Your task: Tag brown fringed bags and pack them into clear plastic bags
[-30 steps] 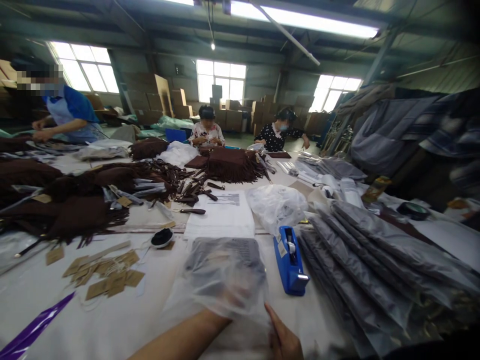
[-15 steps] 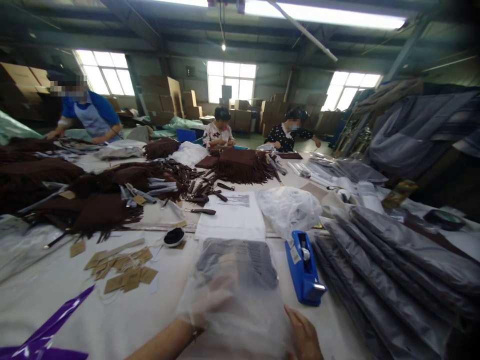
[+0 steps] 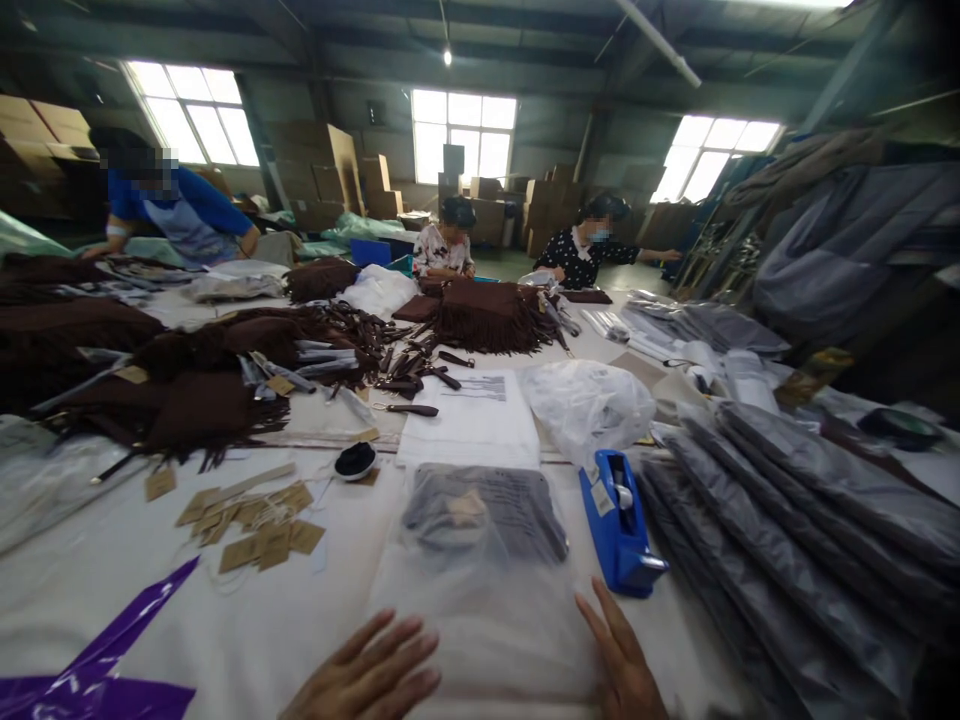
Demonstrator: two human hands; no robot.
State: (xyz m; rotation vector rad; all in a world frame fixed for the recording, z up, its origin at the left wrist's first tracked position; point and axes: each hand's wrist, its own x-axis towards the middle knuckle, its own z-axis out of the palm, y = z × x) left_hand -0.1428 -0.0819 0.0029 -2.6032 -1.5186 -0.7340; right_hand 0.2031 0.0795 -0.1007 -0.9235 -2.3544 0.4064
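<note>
A frosted plastic bag [image 3: 480, 610] lies on the white table in front of me, with a dark folded item [image 3: 487, 510] and a small tan tag inside its far end. My left hand [image 3: 367, 670] is over the bag's near left edge, fingers spread, holding nothing. At the near right edge is my right hand [image 3: 622, 650], its fingers stretched out, also with nothing in it. Beyond the right hand stands a blue tape dispenser [image 3: 619, 525]. Printed white bags [image 3: 469, 420] lie just past the frosted bag.
Tan tags [image 3: 262, 525] and a small dish of black material [image 3: 354, 460] are at the left, with purple plastic [image 3: 112, 640] nearer. Brown fringed textiles [image 3: 180, 410] fill the far left. Bagged grey goods [image 3: 787, 520] are stacked right. Three people work across the table.
My left hand has come out from within the bag and moved back towards me, now spread above it. The dark item stays inside. My right hand has shifted slightly, its fingers more extended.
</note>
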